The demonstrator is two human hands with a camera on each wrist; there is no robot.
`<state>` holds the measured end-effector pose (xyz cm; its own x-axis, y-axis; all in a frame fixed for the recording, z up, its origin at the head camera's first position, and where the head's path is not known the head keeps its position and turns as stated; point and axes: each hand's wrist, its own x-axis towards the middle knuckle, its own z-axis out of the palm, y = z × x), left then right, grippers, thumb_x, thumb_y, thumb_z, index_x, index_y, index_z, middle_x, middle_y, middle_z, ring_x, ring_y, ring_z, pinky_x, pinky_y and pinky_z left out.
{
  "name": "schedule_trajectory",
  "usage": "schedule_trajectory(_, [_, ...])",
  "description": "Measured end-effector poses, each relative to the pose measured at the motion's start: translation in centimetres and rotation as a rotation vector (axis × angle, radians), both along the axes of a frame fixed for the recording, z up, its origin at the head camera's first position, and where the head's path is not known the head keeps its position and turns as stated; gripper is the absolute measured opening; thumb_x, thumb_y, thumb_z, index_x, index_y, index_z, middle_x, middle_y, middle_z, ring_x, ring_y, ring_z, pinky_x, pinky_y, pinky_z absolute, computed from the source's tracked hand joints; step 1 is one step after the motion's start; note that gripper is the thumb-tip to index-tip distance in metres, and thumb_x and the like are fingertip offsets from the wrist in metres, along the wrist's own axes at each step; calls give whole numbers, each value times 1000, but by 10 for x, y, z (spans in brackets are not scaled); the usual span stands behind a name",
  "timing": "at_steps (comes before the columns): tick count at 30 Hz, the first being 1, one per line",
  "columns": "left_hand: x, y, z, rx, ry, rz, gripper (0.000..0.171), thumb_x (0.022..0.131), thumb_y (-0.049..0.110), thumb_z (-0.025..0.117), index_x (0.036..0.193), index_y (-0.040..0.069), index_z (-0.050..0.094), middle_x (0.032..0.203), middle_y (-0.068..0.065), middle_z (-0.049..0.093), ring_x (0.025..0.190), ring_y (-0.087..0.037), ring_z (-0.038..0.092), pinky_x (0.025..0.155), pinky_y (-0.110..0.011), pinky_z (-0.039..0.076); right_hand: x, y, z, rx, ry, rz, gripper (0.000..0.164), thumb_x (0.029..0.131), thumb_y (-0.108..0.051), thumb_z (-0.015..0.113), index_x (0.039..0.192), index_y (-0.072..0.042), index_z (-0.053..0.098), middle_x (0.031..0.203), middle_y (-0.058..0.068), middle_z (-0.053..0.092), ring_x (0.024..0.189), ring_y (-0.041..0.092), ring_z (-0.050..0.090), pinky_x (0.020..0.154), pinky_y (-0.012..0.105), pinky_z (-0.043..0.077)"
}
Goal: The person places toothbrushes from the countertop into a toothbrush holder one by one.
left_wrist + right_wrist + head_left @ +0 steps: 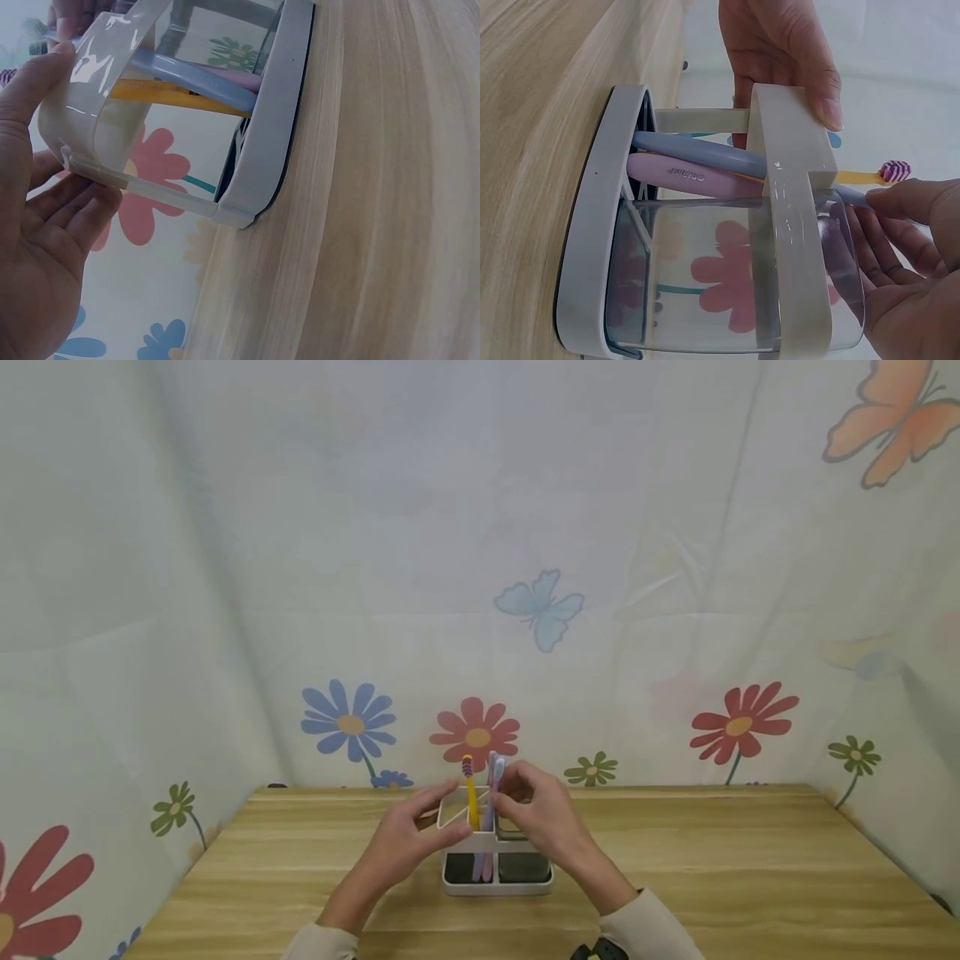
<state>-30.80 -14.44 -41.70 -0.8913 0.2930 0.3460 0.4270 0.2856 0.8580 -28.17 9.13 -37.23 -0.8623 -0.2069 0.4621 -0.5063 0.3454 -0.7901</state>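
A white toothbrush holder stands upright on the table, with a raised frame over a dark-lined base. My left hand grips the left side of the upper frame, thumb at the front and fingers behind. Three toothbrushes lean in the holder: a yellow one with a purple-and-white striped head, a blue one and a pink one. Near its upper end, my right hand pinches the blue toothbrush between thumb and fingers. Its lower end reaches down to the base beside the pink handle.
A clear cup sits in the holder's right section. Wood-grain table surrounds the holder. Behind it hangs a pale cloth printed with flowers and butterflies. Something dark with a yellow part shows by my right sleeve.
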Motion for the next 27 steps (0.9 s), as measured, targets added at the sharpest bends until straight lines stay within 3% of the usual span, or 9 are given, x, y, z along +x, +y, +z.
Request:
schedule_trajectory(11, [0, -1, 0, -2, 2, -5, 69, 90, 27, 88, 151, 10, 61, 152, -12, 58, 139, -33, 56, 108, -40, 52, -3, -2, -3, 23, 22, -16, 12, 98, -3, 76, 107, -6, 69, 96, 2, 70, 88, 16, 66, 81, 29, 61])
schedule_trajectory(20, [0, 1, -4, 2, 18, 6, 67, 91, 25, 88, 150, 9, 61, 152, -13, 58, 140, -34, 54, 109, -41, 51, -2, 4, -1, 24, -14, 3, 16, 96, -8, 80, 108, -5, 70, 99, 3, 71, 91, 18, 68, 83, 29, 61])
schedule_trajectory(27, [2, 0, -4, -72, 36, 44, 64, 96, 36, 81, 151, 13, 60, 153, -8, 58, 143, -35, 51, 116, -51, 45, 2, 24, 2, 24, -57, 17, 25, 99, -15, 78, 117, -2, 69, 106, 5, 72, 97, 20, 70, 83, 29, 61])
